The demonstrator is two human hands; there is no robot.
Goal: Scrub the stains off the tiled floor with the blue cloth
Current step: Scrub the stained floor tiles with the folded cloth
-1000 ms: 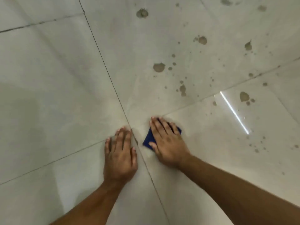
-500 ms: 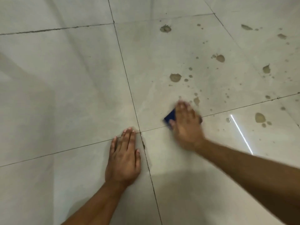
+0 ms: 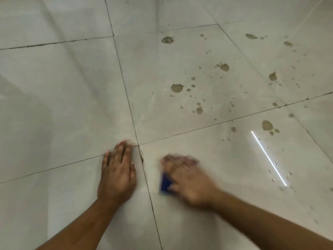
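The left hand (image 3: 117, 175) lies flat on the floor (image 3: 63, 105), palm down, fingers (image 3: 122, 150) straight and close together, their tips at the crossing of two grout lines (image 3: 138, 145). Its forearm runs out of the bottom edge.

The right hand (image 3: 187, 181) is smeared by motion blur, so its outline is soft. It lies over the cloth (image 3: 164, 184), palm down; its fingers seem to be extended forward, but whether they are spread or curled round the cloth cannot be told. Only a blurred blue strip of the cloth shows at the hand's left side; the rest is hidden beneath the palm. Cloth and hand are on the tile just right of the left hand, across a grout line.

Brownish stains (image 3: 177, 88) dot the tiles farther out and to the right, well apart from the cloth. A thin bright reflection (image 3: 268, 157) streaks the glossy tile at right, with small droplets near it, too small to make out.
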